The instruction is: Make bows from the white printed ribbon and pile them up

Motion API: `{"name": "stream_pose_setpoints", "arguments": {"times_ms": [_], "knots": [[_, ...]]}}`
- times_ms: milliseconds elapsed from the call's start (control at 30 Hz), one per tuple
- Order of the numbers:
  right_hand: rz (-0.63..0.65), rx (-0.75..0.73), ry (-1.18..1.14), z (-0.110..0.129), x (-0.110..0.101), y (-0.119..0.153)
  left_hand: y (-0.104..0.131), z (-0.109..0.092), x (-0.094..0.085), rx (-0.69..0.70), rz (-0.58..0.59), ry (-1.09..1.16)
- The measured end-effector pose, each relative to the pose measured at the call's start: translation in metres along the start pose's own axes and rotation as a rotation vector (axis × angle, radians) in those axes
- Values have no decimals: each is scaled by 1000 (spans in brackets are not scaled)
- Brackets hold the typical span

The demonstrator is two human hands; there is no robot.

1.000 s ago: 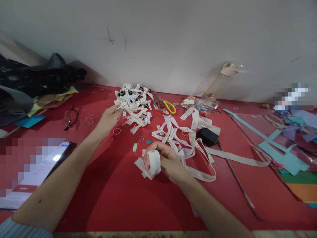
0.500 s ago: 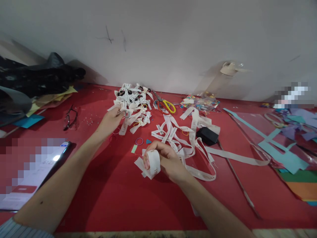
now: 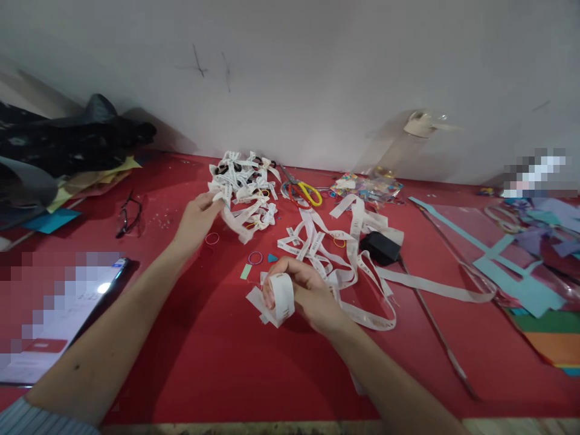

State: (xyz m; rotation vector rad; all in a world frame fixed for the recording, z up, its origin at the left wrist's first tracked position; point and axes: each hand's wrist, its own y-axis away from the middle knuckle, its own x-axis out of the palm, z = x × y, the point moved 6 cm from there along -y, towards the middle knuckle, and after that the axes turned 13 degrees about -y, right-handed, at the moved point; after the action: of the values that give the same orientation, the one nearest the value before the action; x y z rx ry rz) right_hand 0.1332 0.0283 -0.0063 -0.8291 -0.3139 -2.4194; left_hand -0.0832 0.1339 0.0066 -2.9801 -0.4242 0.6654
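My left hand [image 3: 196, 222] pinches a white ribbon bow [image 3: 222, 199] at the near left edge of a pile of ribbon bows [image 3: 242, 175]. Some bows in the pile show black or yellow bands. Nearer the front, my right hand [image 3: 303, 290] is closed on a looped piece of printed white ribbon [image 3: 284, 296], whose ends hang toward the left. Long loose ribbon [image 3: 351, 266] lies tangled behind and to the right of that hand. Beyond the fingertips are a purple elastic band [image 3: 255, 258], a pale green paper scrap [image 3: 246, 271] and a small blue scrap [image 3: 272, 258].
Scissors [image 3: 308, 193] with yellow and red handles lie behind the ribbon. A black block [image 3: 380, 248] and a thin stick [image 3: 441, 332] are on the right, near coloured paper [image 3: 521, 272]. At left lie glasses [image 3: 129, 216] and a phone [image 3: 97, 302].
My left hand has shifted slightly left and up, and the ribbon tail under its fingers has swung to the right. The right hand and its ribbon loop stay almost where they were.
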Motion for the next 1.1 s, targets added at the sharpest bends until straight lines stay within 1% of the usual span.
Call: {"name": "stream_pose_setpoints", "arguments": {"times_ms": [100,167,233,400,600,667,800,867,1000,1100], "knots": [[-7,12,-21,-1,0,0,1,3,-1,-68,-58,112],[-4,10,-27,-1,0,0,1,5,1,-127,-32,169],[1,0,-23,0,1,0,0,7,3,-155,-2,199],[-4,0,-24,0,1,0,-3,7,5,-152,79,165],[0,-5,-8,0,1,-1,1,7,12,-155,174,39],[1,-1,-8,0,1,-1,1,7,13,-127,175,-16],[0,-1,8,0,2,-1,-1,1,9,56,118,-262],[-5,4,10,0,2,-1,0,-3,8,124,103,-383],[6,-7,14,0,1,-1,3,-13,5,190,52,-564],[3,-9,21,0,1,-1,7,-20,5,229,37,-632]]}}
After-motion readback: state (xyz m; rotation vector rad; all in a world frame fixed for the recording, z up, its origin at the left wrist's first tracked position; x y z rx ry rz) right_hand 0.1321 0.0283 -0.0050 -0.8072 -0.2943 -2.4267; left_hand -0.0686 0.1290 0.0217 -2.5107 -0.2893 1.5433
